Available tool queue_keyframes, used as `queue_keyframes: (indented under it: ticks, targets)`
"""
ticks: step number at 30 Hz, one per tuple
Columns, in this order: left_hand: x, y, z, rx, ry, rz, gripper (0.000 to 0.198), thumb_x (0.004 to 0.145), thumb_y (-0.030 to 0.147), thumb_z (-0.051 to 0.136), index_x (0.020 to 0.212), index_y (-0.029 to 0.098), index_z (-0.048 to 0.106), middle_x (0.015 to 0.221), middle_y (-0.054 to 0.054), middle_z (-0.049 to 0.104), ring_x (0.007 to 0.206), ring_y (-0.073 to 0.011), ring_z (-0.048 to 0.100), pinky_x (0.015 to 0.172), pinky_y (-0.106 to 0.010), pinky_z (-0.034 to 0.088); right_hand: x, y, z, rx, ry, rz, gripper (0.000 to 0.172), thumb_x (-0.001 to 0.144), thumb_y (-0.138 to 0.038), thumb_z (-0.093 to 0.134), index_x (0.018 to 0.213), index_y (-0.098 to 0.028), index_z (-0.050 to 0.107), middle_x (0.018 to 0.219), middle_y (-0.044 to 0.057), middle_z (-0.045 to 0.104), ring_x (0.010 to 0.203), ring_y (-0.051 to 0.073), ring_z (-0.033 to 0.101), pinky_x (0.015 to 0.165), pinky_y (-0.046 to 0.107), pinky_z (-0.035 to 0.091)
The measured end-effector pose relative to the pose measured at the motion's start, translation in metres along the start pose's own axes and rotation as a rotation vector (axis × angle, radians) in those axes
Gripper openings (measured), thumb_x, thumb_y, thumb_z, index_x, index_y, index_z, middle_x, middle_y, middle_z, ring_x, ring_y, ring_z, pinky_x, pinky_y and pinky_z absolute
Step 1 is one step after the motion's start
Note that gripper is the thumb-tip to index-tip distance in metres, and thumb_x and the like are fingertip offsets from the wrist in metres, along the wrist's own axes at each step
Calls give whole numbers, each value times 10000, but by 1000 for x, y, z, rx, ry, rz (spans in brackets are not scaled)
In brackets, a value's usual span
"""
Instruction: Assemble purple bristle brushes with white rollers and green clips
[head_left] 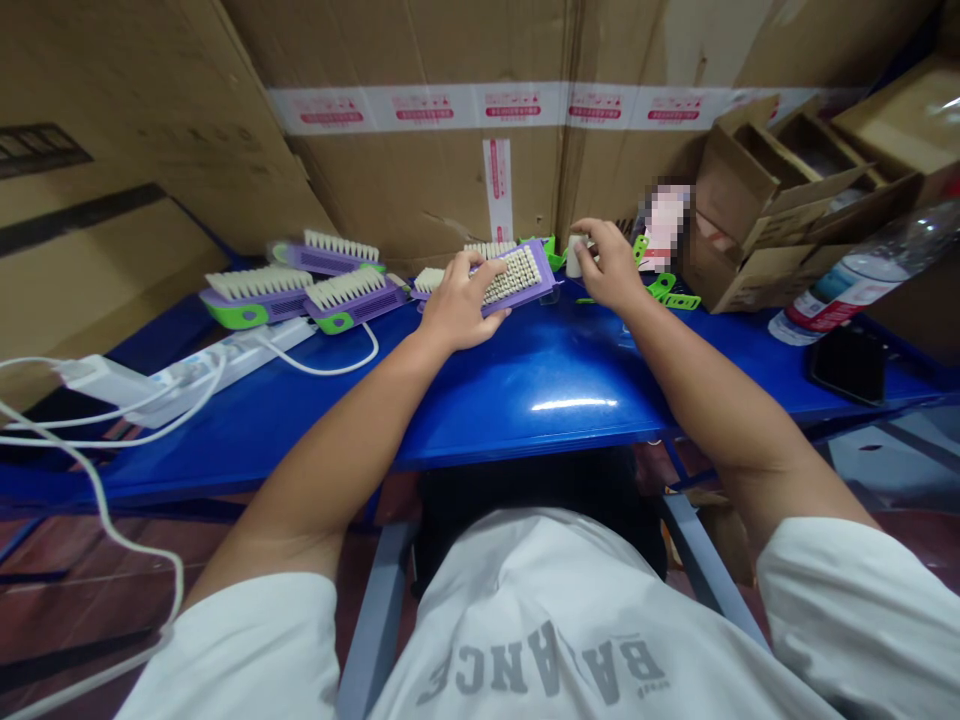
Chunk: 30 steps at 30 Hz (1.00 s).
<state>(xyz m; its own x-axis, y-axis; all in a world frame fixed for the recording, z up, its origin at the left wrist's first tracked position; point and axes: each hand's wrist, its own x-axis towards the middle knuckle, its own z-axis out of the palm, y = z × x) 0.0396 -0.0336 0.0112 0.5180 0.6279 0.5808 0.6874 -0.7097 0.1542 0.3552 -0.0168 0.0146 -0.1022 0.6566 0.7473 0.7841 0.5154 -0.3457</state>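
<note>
My left hand (463, 302) is closed round a purple scrub brush (529, 275), whose pale bristles face up. Between the fingers and thumb of my right hand (613, 265) is a small white cylindrical piece (574, 257), just right of the brush. What that piece is, I cannot make out. More white bristles (489, 248) show behind the held brush. Bright green plastic parts (673, 292) lie to the right of my right hand. Three purple-and-green brushes (356, 297) rest bristles up at the left, apart from my hands.
A white power strip (195, 375) with cables lies along the left of the blue table (525, 400). Cardboard (420, 50) stands behind. At the right are open boxes (772, 200), a water bottle (840, 290) and a black phone (849, 366).
</note>
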Motion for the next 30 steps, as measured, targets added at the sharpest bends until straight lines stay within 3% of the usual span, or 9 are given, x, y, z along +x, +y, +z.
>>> queue_keyframes:
  ticks: [9,15,18,22,26,30]
  targets:
    - [0,0,0,-23,5,-1,725,890,276,884,1521,324,530,1561,-133,526,1434,-391,601,1224,-590,584,2,-9,-5,54,-32,9,480,1146,-593,443,1250,-293,803,1249,131,744,1228,351,730,1131,610,646]
    - [0,3,-3,-10,-17,-10,704,907,270,862,1525,311,528,1574,-137,521,1452,-391,600,1214,-584,589,1,-3,-2,158,-56,77,508,1126,-626,431,1201,-270,786,1305,156,675,1108,333,738,834,538,735]
    - [0,2,-2,-3,-11,-10,711,900,269,873,1522,312,533,1570,-134,524,1449,-389,605,1200,-580,601,2,-1,1,114,-44,49,484,1111,-640,494,1254,-267,767,1302,158,689,1167,349,723,990,608,709]
    - [0,1,-1,-8,7,8,718,896,274,884,1519,321,528,1562,-126,529,1448,-387,604,1214,-580,597,2,-1,1,38,-42,24,390,1079,-562,599,1302,-280,751,1319,157,720,1280,390,695,1218,713,574]
    - [0,-1,0,-9,2,10,724,891,274,884,1519,313,526,1556,-134,530,1441,-391,607,1220,-585,589,4,-2,-1,47,-38,30,347,1078,-520,594,1277,-286,756,1377,168,730,1338,401,679,1216,707,579]
    - [1,-2,1,-28,13,15,756,886,275,882,1538,323,504,1571,-135,524,1472,-403,588,1245,-606,565,6,4,-1,98,19,57,418,1095,-585,569,1348,-293,727,1397,142,726,1278,372,713,1091,644,677]
